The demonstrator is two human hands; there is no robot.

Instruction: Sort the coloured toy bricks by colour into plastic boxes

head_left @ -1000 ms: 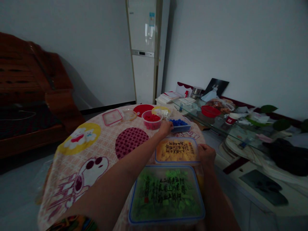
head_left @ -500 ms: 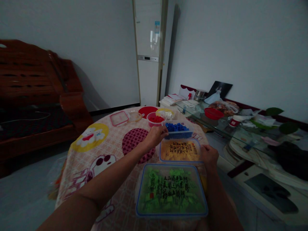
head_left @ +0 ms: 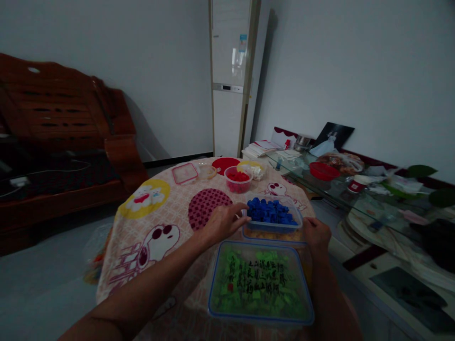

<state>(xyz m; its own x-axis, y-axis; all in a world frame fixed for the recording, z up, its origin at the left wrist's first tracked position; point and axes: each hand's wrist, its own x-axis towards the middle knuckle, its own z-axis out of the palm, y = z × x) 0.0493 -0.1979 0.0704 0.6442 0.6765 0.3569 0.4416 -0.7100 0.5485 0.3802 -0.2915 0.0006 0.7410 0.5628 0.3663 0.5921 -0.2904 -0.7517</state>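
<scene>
A clear plastic box of blue blocks sits over the lidded box of yellow-orange pieces, covering most of its lid. My left hand grips the left end of the blue blocks' box, thumb and fingers at its rim. Closed at the right edges of the two stacked boxes is my right hand; which of them its fingertips hold, I cannot tell. Nearer to me lies a larger box of green pieces, its blue-rimmed lid printed with black characters. Farther back stands a round tub of red pieces.
A patterned cloth covers the round table. Toward its back lie a pink-rimmed lid, a round clear lid and a red disc. On the right, a glass table carries a red bowl and a paper cup.
The box of blue blocks has come toward me from beside the red tub, onto the yellow-orange box, with my left hand at its end. My right hand has stayed nearly in place.
</scene>
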